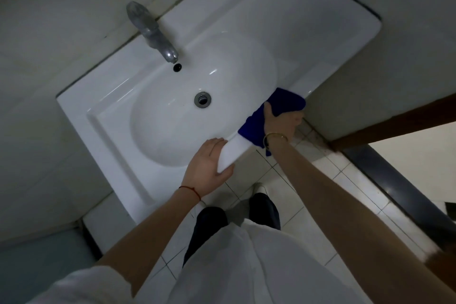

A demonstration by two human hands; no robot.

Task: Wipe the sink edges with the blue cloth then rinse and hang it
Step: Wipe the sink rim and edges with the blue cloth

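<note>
On the sink's front edge [237,145], your right hand [281,123] presses the blue cloth [283,101], fingers curled over it and the rim. Your left hand [209,168] grips the same edge nearer you, beside the basin [172,118].

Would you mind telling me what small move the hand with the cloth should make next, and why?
Probably slide the blue cloth further along the sink front edge, away from the left hand. The right hand presses the cloth on the front edge beside the basin, the left hand grips the rim nearer the person, and the tap is not running.
</note>
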